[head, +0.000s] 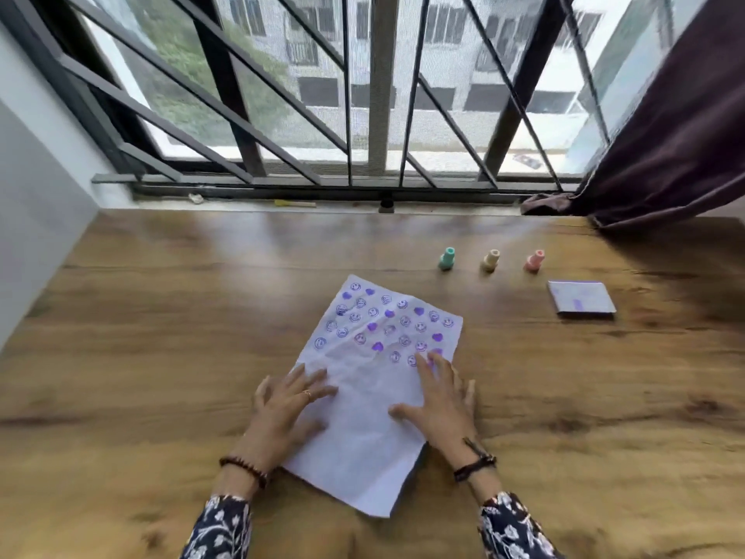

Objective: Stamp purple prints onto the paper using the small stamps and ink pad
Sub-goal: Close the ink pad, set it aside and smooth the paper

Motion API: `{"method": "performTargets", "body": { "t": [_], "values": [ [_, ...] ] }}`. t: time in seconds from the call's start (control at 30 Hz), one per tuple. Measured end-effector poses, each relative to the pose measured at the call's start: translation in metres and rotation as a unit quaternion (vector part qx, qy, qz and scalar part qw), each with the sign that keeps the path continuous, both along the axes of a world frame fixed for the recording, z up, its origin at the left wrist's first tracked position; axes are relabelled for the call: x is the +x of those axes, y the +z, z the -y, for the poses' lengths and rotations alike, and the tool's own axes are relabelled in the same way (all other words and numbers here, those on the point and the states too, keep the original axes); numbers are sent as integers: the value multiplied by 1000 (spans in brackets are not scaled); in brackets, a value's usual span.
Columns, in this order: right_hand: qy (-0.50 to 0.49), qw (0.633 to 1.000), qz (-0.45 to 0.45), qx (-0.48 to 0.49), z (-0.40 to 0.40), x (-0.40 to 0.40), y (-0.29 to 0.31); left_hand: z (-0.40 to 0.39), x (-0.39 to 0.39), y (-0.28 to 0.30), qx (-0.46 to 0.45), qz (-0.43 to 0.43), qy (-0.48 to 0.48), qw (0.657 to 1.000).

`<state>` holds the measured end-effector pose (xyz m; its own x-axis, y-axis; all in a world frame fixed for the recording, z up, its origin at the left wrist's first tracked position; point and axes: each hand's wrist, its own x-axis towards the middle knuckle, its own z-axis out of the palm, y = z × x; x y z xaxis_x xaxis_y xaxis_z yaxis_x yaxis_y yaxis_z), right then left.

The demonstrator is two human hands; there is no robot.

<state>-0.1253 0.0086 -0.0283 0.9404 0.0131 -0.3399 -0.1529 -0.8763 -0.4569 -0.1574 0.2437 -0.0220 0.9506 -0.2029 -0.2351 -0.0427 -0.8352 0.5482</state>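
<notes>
Pressing flat, holding nothing: left hand (288,401) and right hand (441,401) spreading open on the crumpled paper (363,445); purple prints filling its far half, near half lying blank; green stamp (446,259), yellow stamp (490,260), pink stamp (534,261) and ink pad (581,297) standing well apart, leaving bare wooden table (161,316) all around

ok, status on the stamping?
Both hands, left and right, flat on paper, holding nothing. Stamps and ink pad untouched. Nothing in the way.
</notes>
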Motion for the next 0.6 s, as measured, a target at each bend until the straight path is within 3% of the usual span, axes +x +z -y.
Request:
{"method": "performTargets", "body": {
  "t": [0.27, 0.6],
  "values": [
    [113, 993, -24, 19, 20, 71, 12, 27, -6, -21, 57, -23, 5, 998],
    [126, 991, -24, 41, 24, 69, 12, 35, -5, -16, 50, -43, 23, 998]
  ]
}}
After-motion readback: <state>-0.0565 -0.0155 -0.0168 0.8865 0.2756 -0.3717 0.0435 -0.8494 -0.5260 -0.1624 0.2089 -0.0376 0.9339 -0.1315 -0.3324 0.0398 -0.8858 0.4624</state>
